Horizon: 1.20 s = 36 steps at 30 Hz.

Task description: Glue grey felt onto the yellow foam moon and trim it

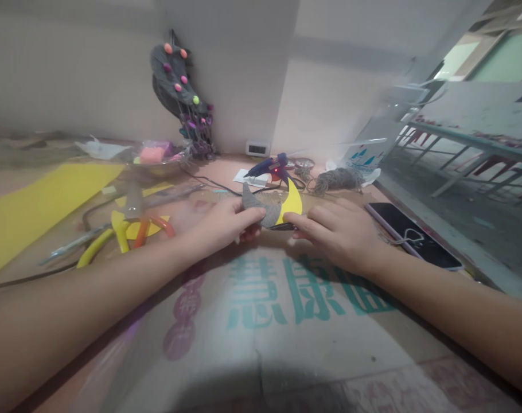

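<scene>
Crescent [292, 202]: mid-view between both hands, bare yellow at right, wrapped in grey yarn [267, 215] at left.
Left hand [226, 225]: thumb above, fingers curled beneath, closed on the wrapped part.
Right hand [336, 232]: index finger and thumb close together, gripping the yellow part's lower edge.
Glue gun [265, 167]: 12 o'clock from the crescent, red light on.
Yarn bundle [339, 180]: 2 o'clock.
Phone [409, 229]: 3 o'clock.
Orange handles [142, 230]: 9 o'clock.

The left hand [230, 219] pinches, thumb uppermost, its lower fingers [249, 232] perhaps curled. The right hand [338, 230] pinches opposite. Bare forearms [119, 298] slant inward.
</scene>
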### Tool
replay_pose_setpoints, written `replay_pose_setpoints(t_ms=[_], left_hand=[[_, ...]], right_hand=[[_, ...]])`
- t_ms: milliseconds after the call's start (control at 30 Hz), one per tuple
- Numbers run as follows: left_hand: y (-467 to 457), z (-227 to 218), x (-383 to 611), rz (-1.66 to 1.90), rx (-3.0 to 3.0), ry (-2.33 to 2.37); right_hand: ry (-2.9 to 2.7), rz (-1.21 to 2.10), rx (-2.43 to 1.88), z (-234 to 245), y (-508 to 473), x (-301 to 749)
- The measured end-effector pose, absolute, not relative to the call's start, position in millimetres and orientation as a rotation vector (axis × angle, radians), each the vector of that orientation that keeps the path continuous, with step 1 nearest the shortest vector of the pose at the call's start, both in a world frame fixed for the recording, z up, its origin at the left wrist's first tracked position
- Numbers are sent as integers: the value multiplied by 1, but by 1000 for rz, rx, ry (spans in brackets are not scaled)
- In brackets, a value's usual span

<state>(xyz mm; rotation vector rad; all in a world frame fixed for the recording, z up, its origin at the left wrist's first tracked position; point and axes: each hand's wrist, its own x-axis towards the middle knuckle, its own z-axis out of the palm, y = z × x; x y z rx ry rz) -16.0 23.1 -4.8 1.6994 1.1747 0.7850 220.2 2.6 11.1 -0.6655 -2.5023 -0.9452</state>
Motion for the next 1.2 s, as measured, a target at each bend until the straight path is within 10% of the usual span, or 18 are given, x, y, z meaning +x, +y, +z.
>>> replay_pose_setpoints(t_ms=[1200], left_hand=[[23,-5,-17,769,1687,1213]], right_hand=[[-2462,-1153,-597,14,-1,218]])
